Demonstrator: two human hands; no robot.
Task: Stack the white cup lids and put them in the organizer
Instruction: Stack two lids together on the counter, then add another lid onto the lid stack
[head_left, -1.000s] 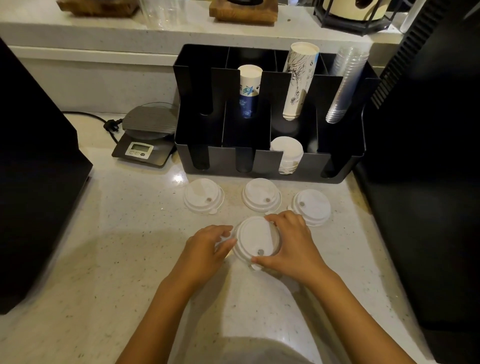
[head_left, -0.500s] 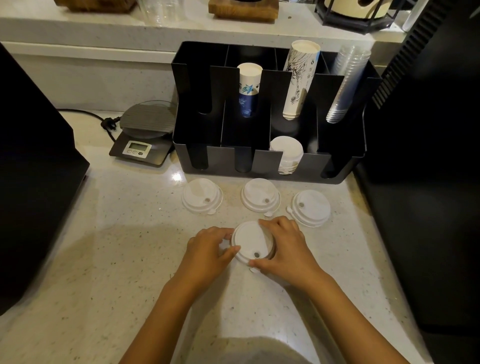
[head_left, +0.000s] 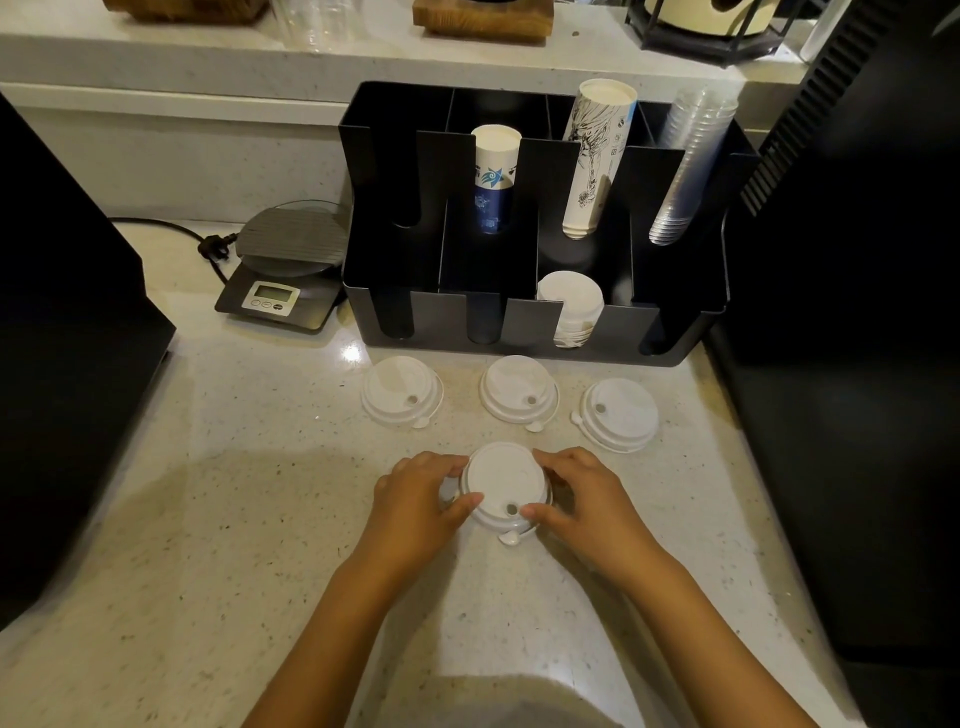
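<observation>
A small stack of white cup lids (head_left: 501, 483) rests on the speckled counter, gripped from both sides. My left hand (head_left: 415, 506) clasps its left rim and my right hand (head_left: 584, 499) clasps its right rim. Three single white lids lie in a row beyond it: a left lid (head_left: 401, 391), a middle lid (head_left: 518, 387) and a right lid (head_left: 618, 413). The black organizer (head_left: 696, 322) stands behind them, with a stack of white lids (head_left: 570, 306) in a front compartment.
The organizer also holds a blue-printed paper cup stack (head_left: 493, 176), a tall illustrated cup stack (head_left: 597, 156) and clear plastic cups (head_left: 691, 161). A digital scale (head_left: 283, 270) with a cord sits to its left. Dark machines flank the counter on the left (head_left: 62, 364) and right (head_left: 857, 364).
Both hands have shifted round the lid stack, the left thumb now on its front rim. The stack stays on the counter; the view has tilted slightly.
</observation>
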